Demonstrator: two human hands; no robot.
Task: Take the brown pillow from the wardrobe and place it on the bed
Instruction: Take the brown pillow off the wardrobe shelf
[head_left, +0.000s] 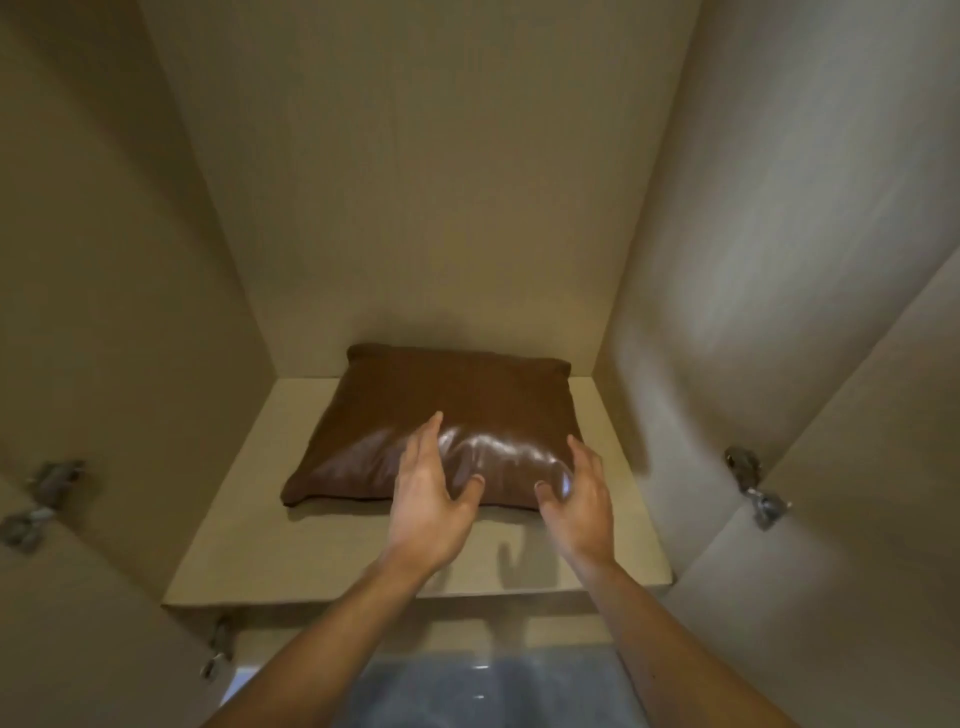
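We look into the open wardrobe (415, 182), its beige panels rising on the left, back and right; the brown pillow (441, 415) lies flat on the shelf (228, 519) inside, its far edge close against the back panel and its near edge set back from the shelf's front lip; the near part of its cover is glossy and catches the light. Our left hand (423, 499) reaches in with the palm turned inward, the fingers stretched over the pillow's near edge and the thumb spread away from them; its grip is wide open and closed on nothing, though we cannot tell whether the fingertips touch the cover. Our right hand (584, 499) is at the pillow's near right corner, fingers extended along the side and thumb spread toward the middle; that grip is likewise open and holds nothing, and whether it brushes the pillow we cannot tell. The two hands face one another with the pillow's near right part between them; both forearms come up from the lower edge of the view. Metal hinges (753, 483) show on the doors to either side; below the shelf a bluish, blurred surface (467, 686) shows, too unclear to name.
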